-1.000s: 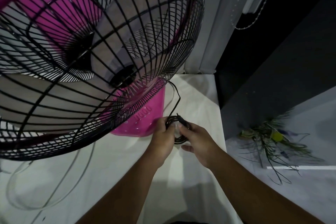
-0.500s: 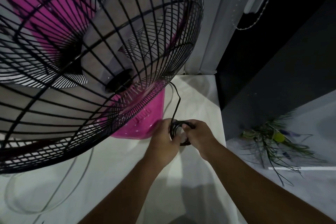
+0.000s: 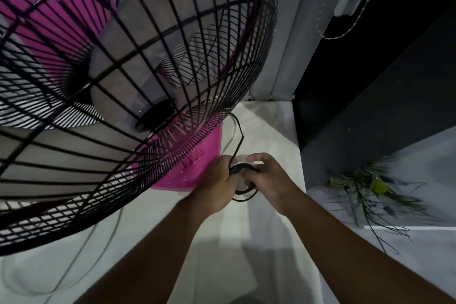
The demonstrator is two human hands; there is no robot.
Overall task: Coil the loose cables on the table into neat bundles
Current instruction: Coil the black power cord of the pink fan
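Note:
A thin black cable [image 3: 239, 139] runs from behind the fan down to a small black coil [image 3: 244, 181] held just above the white table [image 3: 266, 131]. My left hand [image 3: 217, 184] grips the coil's left side. My right hand [image 3: 269, 177] pinches its upper right part, with the index finger raised over the coil. Loops hang out below between both hands. A pale loose cable [image 3: 81, 252] lies in a wide curve on the table at the lower left.
A large fan with a black wire cage [image 3: 138, 76] and a pink base [image 3: 197, 168] fills the left and overhangs the table. The table's right edge drops to a lower pale surface with green plant stems [image 3: 370, 192]. A white wall corner stands behind.
Both hands have shifted slightly with the coil, and my right hand has turned over its top, index finger lifted. The coil's lower loops now hang out between the hands.

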